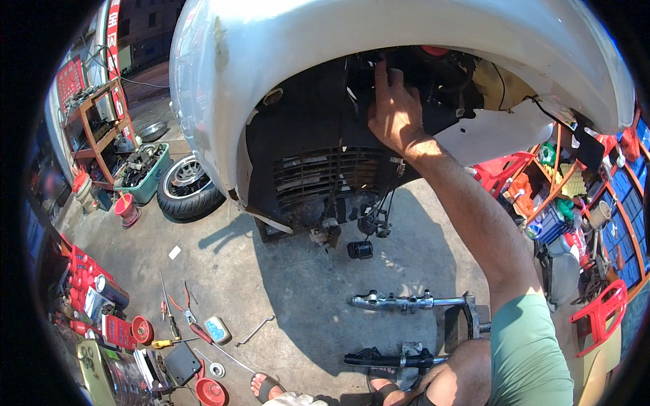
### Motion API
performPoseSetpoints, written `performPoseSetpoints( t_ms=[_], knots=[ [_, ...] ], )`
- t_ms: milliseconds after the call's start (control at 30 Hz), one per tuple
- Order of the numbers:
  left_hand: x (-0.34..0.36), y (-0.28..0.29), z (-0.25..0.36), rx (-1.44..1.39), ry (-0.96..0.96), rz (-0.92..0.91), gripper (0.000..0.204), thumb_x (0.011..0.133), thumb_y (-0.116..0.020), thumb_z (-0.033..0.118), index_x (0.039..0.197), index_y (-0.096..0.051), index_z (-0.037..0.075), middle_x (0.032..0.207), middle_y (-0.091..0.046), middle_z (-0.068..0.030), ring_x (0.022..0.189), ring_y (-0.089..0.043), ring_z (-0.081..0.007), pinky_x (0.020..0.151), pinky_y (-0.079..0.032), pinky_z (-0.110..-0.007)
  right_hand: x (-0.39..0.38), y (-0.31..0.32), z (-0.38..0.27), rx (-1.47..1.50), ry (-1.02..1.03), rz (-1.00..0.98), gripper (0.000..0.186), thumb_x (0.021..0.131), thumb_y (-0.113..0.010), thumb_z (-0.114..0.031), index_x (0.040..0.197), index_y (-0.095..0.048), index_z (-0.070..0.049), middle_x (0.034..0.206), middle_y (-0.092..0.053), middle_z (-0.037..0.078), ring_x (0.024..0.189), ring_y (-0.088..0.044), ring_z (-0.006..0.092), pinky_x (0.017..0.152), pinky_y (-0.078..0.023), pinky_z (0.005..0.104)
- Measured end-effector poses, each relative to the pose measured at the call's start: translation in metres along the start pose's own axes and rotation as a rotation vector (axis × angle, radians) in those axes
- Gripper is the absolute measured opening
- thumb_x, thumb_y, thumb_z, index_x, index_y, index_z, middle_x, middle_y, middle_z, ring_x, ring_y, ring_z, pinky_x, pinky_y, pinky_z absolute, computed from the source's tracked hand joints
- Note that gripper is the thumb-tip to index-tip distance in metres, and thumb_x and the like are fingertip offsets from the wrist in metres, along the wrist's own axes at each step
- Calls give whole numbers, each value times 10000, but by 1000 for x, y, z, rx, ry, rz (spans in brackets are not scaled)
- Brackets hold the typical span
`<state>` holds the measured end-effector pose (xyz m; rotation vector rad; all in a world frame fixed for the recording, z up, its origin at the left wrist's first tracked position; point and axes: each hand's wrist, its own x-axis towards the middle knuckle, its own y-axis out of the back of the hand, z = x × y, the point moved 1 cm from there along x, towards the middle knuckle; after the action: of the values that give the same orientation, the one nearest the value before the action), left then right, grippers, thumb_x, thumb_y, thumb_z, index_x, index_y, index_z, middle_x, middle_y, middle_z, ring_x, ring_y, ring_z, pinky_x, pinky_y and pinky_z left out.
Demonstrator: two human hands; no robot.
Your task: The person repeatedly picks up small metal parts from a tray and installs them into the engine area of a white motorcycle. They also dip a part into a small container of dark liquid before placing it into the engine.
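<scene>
Handwork, apparently, under curved white plastic-looking bodywork [406, 24]; right hand [396, 111] part-curled, openness and grasp unclear; left hand unseen; next likely needs fingertip feel.

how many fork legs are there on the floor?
2: a silver fork leg lower right of centre and a darker fork leg below it; more may be hidden.

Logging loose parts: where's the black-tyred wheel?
Head view, left side: the black-tyred wheel rests on the concrete floor, right of the green tub and left of the white fairing.
</scene>
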<state>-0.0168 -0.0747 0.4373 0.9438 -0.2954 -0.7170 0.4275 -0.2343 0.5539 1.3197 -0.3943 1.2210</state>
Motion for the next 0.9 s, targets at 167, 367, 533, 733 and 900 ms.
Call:
performPoseSetpoints(
  t_ms=[167, 367, 533, 733, 900],
  knots=[
    [1, 1, 0, 5, -9, 1, 158, 925, -564, 166, 978, -641, 40, 822, -652, -164, 775, -654, -344, 705, -505, -464, -1, 0, 1, -13, 13, 4, 937, 746, -773, -172, 1556, -342, 19, 1308, -540, 239, 1041, -669, 374, 876, -529, 480],
    [2, 5, 2, 37, -37, 2, 160, 919, -569, 174, 953, -651, 41, 808, -655, -165, 759, -655, -344, 693, -506, -461, -1, 1, 9, 48, 30, 30, 956, 730, -770, -145, 1563, -334, 27, 1289, -540, 250, 1047, -656, 389, 883, -523, 490],
    [1, 6, 2, 29, -25, -9, 160, 916, -573, 174, 954, -653, 41, 814, -651, -163, 766, -652, -343, 697, -506, -458, -1, -2, 9, 40, 34, 39, 970, 727, -778, -137, 1569, -325, 28, 1293, -534, 253, 1061, -646, 400, 903, -519, 501],
    [2, 6, 2, 9, -45, 7, 142, 911, -578, 161, 958, -643, 44, 827, -638, -155, 783, -639, -340, 712, -496, -460, -4, 3, 10, 40, 11, 7, 969, 728, -786, -154, 1567, -329, 11, 1291, -530, 241, 1064, -645, 398, 913, -519, 496],
    [1, 6, 1, 12, -46, 20, 133, 905, -584, 158, 958, -642, 51, 828, -632, -147, 779, -629, -333, 704, -489, -458, -5, 3, 11, 35, 47, 45, 951, 737, -778, -146, 1563, -333, 7, 1278, -529, 224, 1051, -642, 396, 904, -525, 483]
  ],
)
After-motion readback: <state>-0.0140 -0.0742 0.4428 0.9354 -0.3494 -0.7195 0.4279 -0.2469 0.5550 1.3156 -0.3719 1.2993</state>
